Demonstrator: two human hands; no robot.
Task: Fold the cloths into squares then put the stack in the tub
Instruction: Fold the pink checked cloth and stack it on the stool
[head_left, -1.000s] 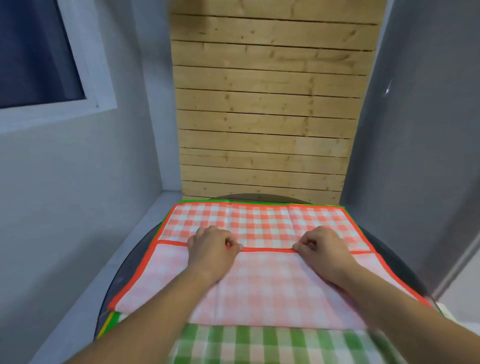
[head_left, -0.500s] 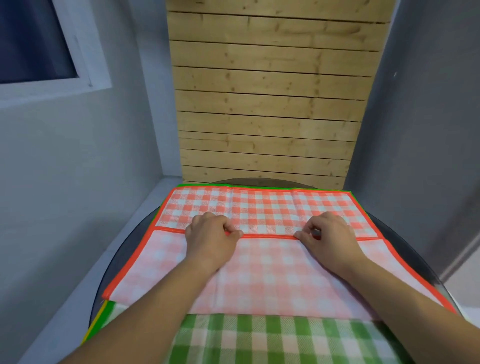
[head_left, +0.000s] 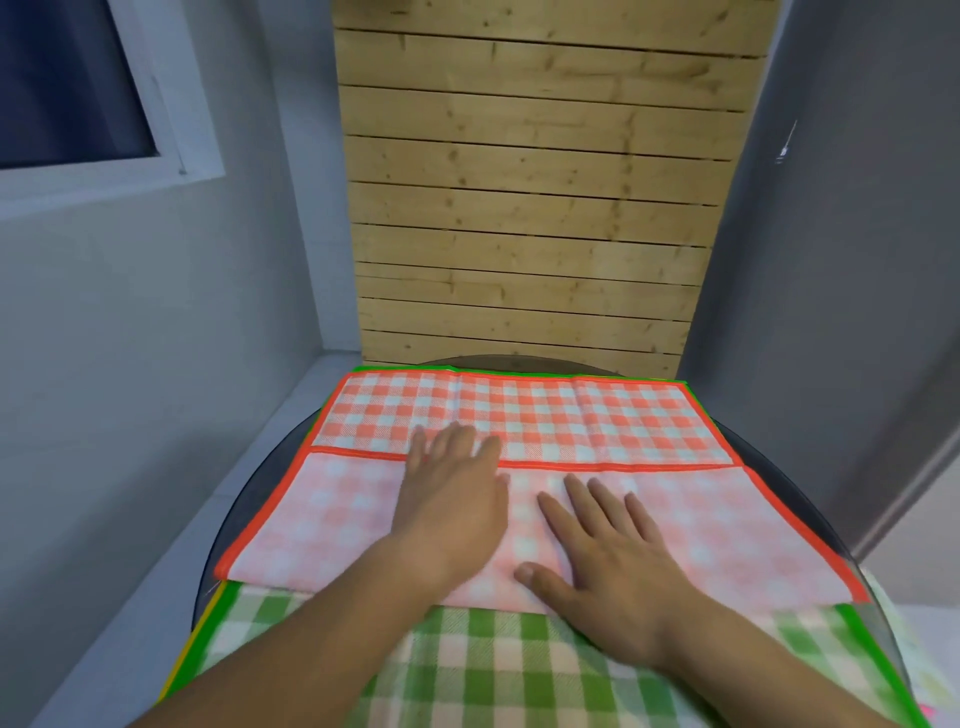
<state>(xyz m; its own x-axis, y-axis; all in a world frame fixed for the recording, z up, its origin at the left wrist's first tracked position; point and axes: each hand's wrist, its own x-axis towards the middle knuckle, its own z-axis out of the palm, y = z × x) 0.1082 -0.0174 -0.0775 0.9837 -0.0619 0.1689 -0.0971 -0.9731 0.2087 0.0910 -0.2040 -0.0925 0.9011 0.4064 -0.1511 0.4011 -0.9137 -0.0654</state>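
An orange checked cloth (head_left: 561, 421) with an orange border lies on top of the pile, its near part folded over so the pale underside (head_left: 337, 514) faces up. My left hand (head_left: 452, 493) lies flat across the folded edge, fingers straight. My right hand (head_left: 608, 551) presses flat on the pale flap beside it. A green checked cloth (head_left: 493, 670) shows beneath, nearer to me, with a yellow edge (head_left: 197, 639) under it at the left. No tub is in view.
The cloths rest on a round dark glass table (head_left: 249, 525). A wooden slat panel (head_left: 530, 218) stands right behind the table. Grey walls close in at left and right, with a window (head_left: 67, 88) at upper left.
Both hands have let go of the folded orange edge they were pinching and now lie flat on the cloth. The right hand has slid back toward me over the flap.
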